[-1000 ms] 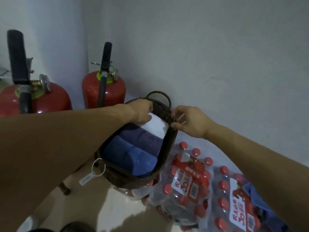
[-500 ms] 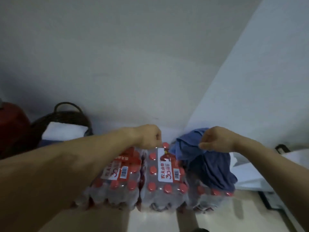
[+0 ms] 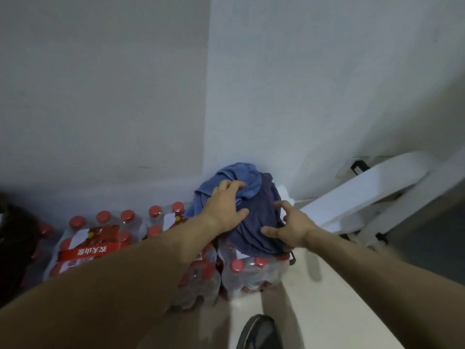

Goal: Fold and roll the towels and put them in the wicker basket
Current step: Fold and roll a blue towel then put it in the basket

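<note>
dim corner of pale grey walls [image 3: 314, 84], cream floor [image 3: 327, 298], white furniture frame [image 3: 357, 197] at right.

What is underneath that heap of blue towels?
The blue towels lie on shrink-wrapped packs of red-capped water bottles. Bottles show below the heap's front edge; whatever sits directly beneath the cloth is covered.
</note>
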The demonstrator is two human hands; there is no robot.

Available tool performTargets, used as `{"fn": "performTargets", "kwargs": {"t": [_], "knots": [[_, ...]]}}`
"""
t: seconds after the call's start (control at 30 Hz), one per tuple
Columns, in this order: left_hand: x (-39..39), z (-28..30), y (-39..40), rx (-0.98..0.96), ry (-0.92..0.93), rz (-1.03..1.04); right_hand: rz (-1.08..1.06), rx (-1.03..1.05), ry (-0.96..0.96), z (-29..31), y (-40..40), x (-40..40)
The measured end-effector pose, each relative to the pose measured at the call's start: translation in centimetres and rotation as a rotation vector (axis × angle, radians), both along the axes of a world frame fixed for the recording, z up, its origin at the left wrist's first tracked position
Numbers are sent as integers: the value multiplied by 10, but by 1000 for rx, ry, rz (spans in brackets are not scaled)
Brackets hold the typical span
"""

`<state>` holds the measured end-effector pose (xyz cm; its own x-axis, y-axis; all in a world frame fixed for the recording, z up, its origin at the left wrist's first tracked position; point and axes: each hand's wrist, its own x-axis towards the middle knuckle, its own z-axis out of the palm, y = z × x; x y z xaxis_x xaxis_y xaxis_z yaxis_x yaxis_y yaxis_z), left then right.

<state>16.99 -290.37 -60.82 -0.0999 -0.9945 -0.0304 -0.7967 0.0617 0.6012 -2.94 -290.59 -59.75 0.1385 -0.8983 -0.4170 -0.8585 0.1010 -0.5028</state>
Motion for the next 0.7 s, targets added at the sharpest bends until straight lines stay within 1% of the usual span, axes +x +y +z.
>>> {"fn": "performTargets", "kwargs": {"t": [0.07, 0.13, 0.2, 0.27, 0.33, 0.4, 0.47, 0.5, 0.53, 0.6, 0.7], "knots": [[-3, -12, -8, 82, -50, -65, 64, -9, 39, -14, -1, 4], [-3, -23, -14, 138, -109, -114, 101, -63, 87, -26, -2, 10], [-3, -29, -17, 151, -139, -126, 67, -132, 65, -30, -5, 14], [-2, -32, -20, 133, -127, -115, 1, -164, 1, -28, -10, 17], [1, -30, -24, 98, -52, -79, -112, -177, -107, -19, -16, 20], [4, -24, -27, 48, 140, 44, -223, -170, -212, -8, -19, 22], [7, -16, -29, 26, 326, 193, -260, -78, -282, -2, -21, 24], [9, -12, -31, 27, 361, 244, -240, -9, -286, 0, -21, 25], [12, -7, -32, 48, 363, 273, -195, 44, -256, 2, -21, 27], [19, 8, -32, 129, 302, 262, -123, 65, -144, 8, -20, 34], [38, 39, -25, 269, 67, 156, -98, -10, 43, 19, -17, 50]]}}
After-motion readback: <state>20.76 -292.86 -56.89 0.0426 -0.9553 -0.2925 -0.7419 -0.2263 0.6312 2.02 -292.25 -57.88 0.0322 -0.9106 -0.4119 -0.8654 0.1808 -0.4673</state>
